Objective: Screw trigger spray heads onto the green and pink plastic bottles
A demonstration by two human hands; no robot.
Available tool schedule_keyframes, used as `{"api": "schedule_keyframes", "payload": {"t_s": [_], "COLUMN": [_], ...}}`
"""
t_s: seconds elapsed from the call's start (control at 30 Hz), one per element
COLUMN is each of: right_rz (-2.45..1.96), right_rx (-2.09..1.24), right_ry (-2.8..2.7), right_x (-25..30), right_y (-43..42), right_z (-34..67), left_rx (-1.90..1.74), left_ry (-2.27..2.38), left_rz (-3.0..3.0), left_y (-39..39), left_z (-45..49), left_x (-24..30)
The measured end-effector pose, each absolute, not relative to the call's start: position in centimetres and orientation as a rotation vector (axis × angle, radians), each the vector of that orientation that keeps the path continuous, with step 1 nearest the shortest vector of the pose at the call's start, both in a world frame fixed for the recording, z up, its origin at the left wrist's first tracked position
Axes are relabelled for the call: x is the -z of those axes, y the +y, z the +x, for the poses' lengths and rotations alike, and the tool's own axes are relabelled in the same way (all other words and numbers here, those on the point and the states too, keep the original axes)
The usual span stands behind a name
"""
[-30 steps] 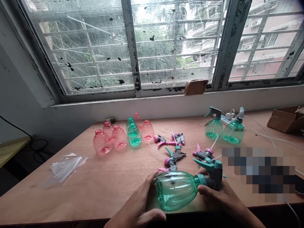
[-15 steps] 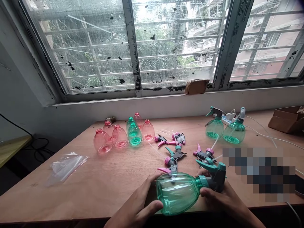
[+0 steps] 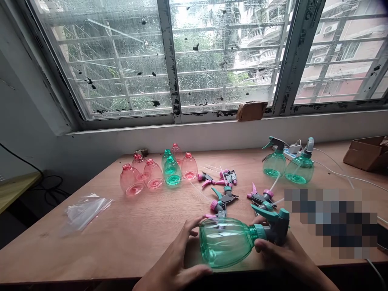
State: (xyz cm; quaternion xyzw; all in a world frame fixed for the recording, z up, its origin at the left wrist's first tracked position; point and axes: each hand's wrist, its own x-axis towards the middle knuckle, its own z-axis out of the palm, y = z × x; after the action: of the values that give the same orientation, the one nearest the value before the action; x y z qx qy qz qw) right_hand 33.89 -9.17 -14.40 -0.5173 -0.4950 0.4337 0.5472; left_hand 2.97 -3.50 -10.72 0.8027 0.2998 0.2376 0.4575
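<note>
A clear green spray bottle (image 3: 226, 244) lies sideways in the air over the table's front edge, its base to the left. My right hand (image 3: 280, 250) grips it at the teal collar and grey spray head (image 3: 277, 228), thumb on the near side; its other fingers are mostly hidden behind. At the base, my left hand (image 3: 182, 252) is spread, thumb below and fingers above, with a gap between palm and bottle. Whether its fingertips touch the bottle is unclear. Just beyond lie several loose spray heads with pink or teal collars (image 3: 227, 196).
Pink bottles (image 3: 153, 176) and green bottles (image 3: 172, 171) without heads stand at the back left. Two green bottles with heads (image 3: 298, 167) stand back right, near a power strip and a cardboard box (image 3: 365, 153). Plastic bags (image 3: 87, 212) lie on the left. A blurred patch covers the right side.
My left hand has loosened from the bottle's base, its thumb dropping lower and fingers spreading. The bottle has turned slightly and its base has risen a little. My right hand keeps its grip.
</note>
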Motion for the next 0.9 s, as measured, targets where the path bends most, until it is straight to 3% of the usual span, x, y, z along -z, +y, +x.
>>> {"api": "schedule_keyframes", "payload": {"t_s": [0.9], "right_rz": [-1.214], "right_rx": [-0.979], "right_ry": [-1.142], "right_x": [14.6], "right_y": [-9.4], "right_z": [33.5], "left_rx": [-0.505], "left_ry": [0.816], "left_rz": [1.993], "left_y": [-3.7], "left_z": [2.8], "left_x": [10.3]}}
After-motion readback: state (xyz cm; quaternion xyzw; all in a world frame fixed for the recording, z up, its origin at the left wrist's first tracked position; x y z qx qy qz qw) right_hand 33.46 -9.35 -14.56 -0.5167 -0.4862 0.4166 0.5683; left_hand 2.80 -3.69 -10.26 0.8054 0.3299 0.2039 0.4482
